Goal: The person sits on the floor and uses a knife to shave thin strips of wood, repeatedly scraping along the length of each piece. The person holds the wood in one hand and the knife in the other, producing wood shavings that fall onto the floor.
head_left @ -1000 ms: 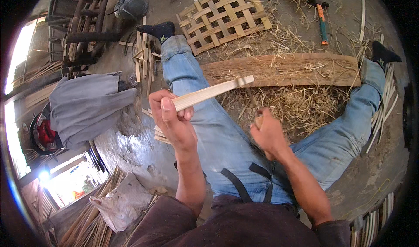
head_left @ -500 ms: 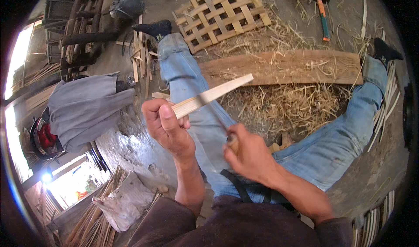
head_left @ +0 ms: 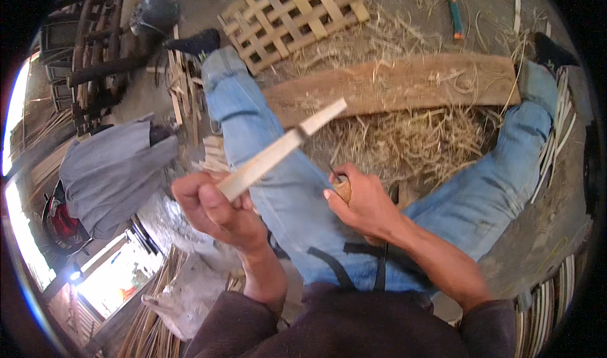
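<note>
1. Head view: a person's left hand [head_left: 218, 206] grips the near end of a pale wooden strip [head_left: 267, 159], which slants above the left leg of blue jeans [head_left: 243, 117].
2. At right, the right hand [head_left: 372, 211] clasps a wooden-handled tool [head_left: 342, 190], its far part blurred.
3. Beyond lie curled shavings [head_left: 414, 136], a brown plank [head_left: 392, 83] and a woven panel [head_left: 294, 18].

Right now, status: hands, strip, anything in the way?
Left hand gripping pale wood strip by near end. Right hand closed on wooden-handled knife. Left trouser leg beneath strip; shavings on floor beyond.
</note>
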Tool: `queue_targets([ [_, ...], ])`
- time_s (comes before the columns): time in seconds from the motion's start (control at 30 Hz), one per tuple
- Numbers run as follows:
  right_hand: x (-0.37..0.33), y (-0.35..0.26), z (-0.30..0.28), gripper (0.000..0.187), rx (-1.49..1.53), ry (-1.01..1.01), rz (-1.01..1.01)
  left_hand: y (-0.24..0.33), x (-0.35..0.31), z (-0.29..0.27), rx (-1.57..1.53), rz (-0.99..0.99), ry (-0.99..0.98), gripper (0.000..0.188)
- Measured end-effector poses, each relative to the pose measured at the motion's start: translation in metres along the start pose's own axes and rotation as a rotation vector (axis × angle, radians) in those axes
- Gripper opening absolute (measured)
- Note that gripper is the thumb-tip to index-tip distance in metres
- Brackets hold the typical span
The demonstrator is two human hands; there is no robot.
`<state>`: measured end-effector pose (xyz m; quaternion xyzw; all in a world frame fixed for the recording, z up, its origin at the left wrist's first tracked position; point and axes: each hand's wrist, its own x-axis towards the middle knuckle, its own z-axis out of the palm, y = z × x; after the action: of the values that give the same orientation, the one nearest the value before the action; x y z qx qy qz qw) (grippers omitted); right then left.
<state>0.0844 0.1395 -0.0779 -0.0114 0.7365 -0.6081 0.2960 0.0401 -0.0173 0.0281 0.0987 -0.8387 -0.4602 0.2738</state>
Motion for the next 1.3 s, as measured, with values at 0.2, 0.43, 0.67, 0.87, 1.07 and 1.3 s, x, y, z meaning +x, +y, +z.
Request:
queue_targets([
  [0.2, 0.024, 0.029, -0.018, 0.038, -0.059, -0.023, 0.141, 0.001, 0.005, 0.011, 0.012, 0.052, 0.024, 0.036],
  [0.43, 0.035, 0.038, -0.026, 0.037, -0.163, -0.086, 0.112, -0.003, 0.004, 0.005, 0.031, 0.073, 0.034, 0.034],
  [0.67, 0.034, 0.05, -0.031, 0.037, -0.271, -0.091, 0.075, -0.002, 0.001, 0.003, 0.115, 0.078, 0.035, 0.033],
  [0.87, 0.049, 0.07, -0.041, 0.033, -0.248, 0.002, 0.115, -0.012, 0.006, 0.011, 0.018, 0.042, 0.096, 0.037],
  [1.07, 0.042, 0.059, -0.033, 0.035, -0.315, -0.072, 0.212, -0.024, 0.015, 0.018, -0.853, -0.198, -0.073, 0.031],
  [1.3, 0.039, 0.082, -0.035, 0.026, -0.305, -0.015, -0.039, -0.026, 0.006, 0.025, -1.015, -0.031, -0.24, 0.042],
])
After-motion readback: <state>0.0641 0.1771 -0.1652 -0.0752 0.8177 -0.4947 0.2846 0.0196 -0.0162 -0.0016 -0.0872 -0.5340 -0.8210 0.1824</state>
